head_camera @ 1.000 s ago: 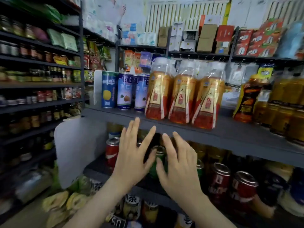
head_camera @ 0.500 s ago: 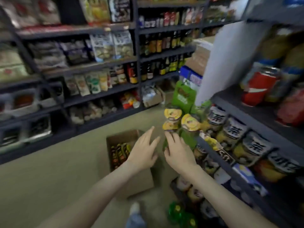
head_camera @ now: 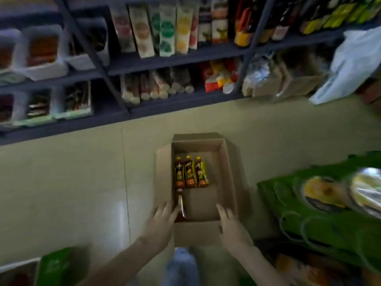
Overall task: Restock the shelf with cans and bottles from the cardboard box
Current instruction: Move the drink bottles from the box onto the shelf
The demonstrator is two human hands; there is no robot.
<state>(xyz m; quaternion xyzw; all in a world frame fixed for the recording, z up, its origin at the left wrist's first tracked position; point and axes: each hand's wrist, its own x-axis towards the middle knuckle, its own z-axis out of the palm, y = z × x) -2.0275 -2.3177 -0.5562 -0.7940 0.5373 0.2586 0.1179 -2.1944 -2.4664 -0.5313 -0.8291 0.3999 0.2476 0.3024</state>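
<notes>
An open cardboard box (head_camera: 228, 172) sits on the pale floor in the middle of the view. Inside it, three dark bottles with yellow caps (head_camera: 190, 174) lie side by side against the left wall. A fourth brownish bottle (head_camera: 181, 205) lies nearer to me along the same wall. My left hand (head_camera: 162, 218) reaches over the box's near left corner with straight fingers, its fingertips close to that fourth bottle. My right hand (head_camera: 229, 222) hovers over the near right part of the box, fingers spread, holding nothing.
A dark shelf unit (head_camera: 165, 58) with packets, tubs and bottles runs across the far side of the aisle. Green packaged goods and foil-lidded cups (head_camera: 329, 195) jut out at the right. A green package (head_camera: 55, 267) sits at the lower left. My foot (head_camera: 181, 265) shows below the box.
My view has swung from the drinks shelf down to the box on the floor. Both empty hands have dropped from the shelf to the box's near end.
</notes>
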